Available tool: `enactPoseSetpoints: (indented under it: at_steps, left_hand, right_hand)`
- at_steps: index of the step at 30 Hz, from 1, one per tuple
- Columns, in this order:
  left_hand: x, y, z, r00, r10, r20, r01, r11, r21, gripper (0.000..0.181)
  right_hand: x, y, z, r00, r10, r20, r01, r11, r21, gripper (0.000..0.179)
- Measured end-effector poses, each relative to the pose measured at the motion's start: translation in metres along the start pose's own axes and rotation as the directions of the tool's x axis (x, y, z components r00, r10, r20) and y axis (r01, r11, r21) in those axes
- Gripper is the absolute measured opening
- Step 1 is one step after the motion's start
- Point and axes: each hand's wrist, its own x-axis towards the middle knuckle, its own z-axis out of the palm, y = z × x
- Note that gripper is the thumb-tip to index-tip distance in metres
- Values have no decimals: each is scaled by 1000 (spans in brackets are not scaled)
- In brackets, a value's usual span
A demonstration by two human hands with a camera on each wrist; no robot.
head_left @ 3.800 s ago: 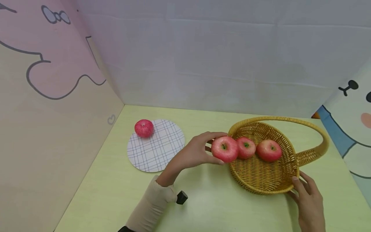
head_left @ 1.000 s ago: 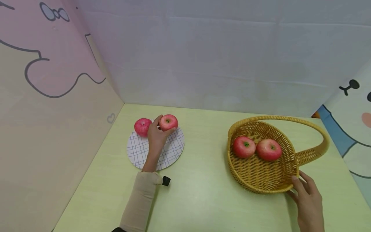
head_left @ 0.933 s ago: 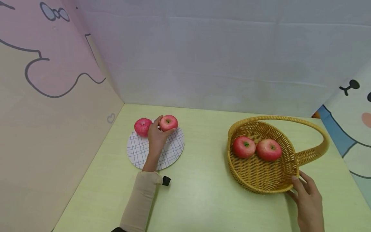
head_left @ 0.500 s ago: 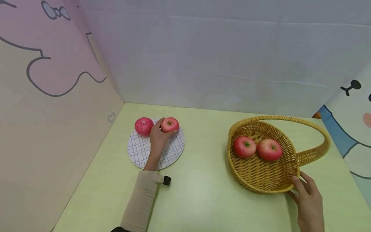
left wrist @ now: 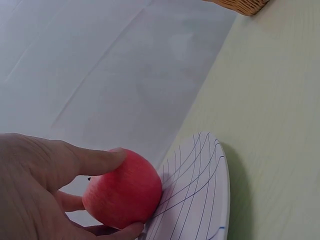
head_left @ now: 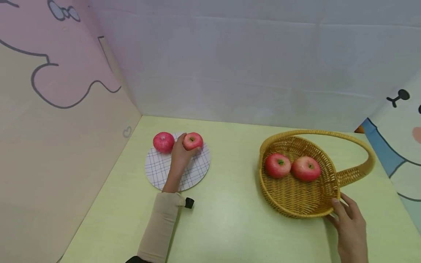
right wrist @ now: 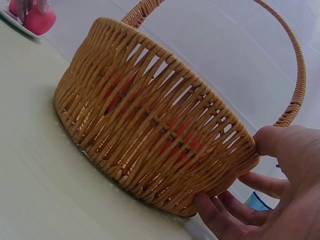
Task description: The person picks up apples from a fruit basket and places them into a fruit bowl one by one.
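Observation:
My left hand grips a red apple between thumb and fingers. In the left wrist view that apple sits right at the surface of a white plate with blue crossing lines. A second, darker red apple rests at the back left of the plate, beside the fingers. My right hand holds the wicker basket at its front right side. Its thumb lies at the rim and its fingers curl under the side, as the right wrist view shows. Two apples lie side by side in the basket.
The basket's tall handle arches over its back and right side. A pale yellow-green table carries everything. Grey-white sheeting rises behind it, and panels with cartoon drawings flank the left and right.
My left hand has carried the apple leftward from the basket's edge onto the plate's back right. Over the last second it has lowered slightly. The right hand and basket have stayed put.

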Motion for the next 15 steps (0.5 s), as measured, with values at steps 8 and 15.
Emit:
enactPoseSetpoints:
  at_steps: [8, 15]
  left_hand:
    - [0, 3, 1, 1000, -11, 1, 11, 999, 35, 89]
    - [-1, 8, -1, 999, -30, -11, 30, 998, 55, 90]
  right_hand:
    - [1, -1, 3, 1000, 22, -14, -22, 999, -34, 60]
    - [0, -1, 4, 1000, 20, -19, -20, 999, -36, 61]
